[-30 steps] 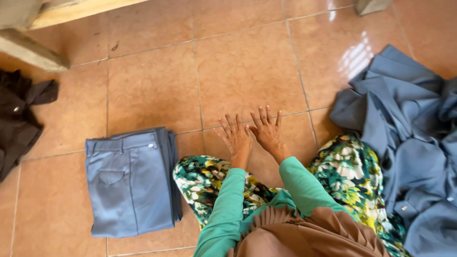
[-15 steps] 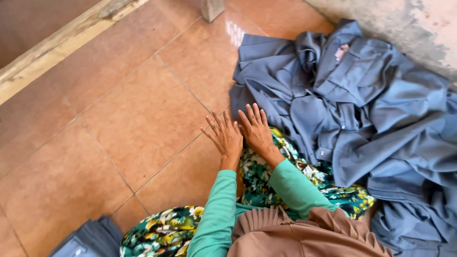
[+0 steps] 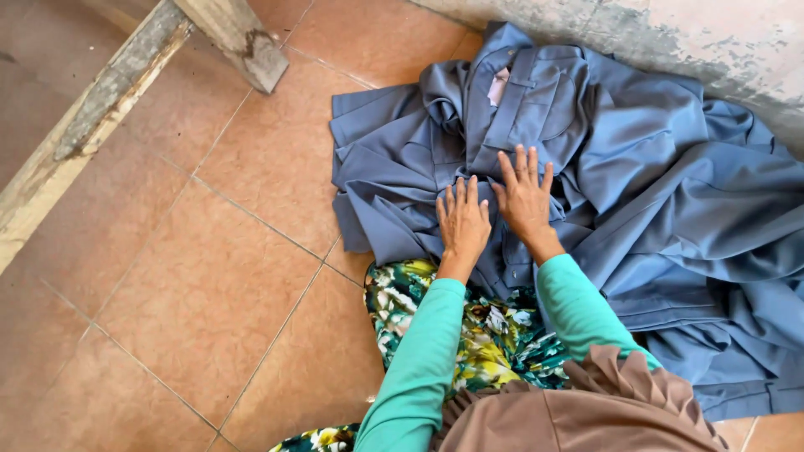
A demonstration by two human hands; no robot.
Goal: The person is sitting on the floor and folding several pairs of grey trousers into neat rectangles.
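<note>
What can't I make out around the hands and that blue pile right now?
Head view:
- Heap of blue garments: right and lower parts cut off by the frame edge; number of pieces unclear in the folds.
- Cloth under left hand and right hand: hidden by the palms.
- Small label: too small.

The heap of blue-grey garments (image 3: 636,192) runs off the right edge; the wooden beam (image 3: 92,125) is cut off at the left edge.
</note>
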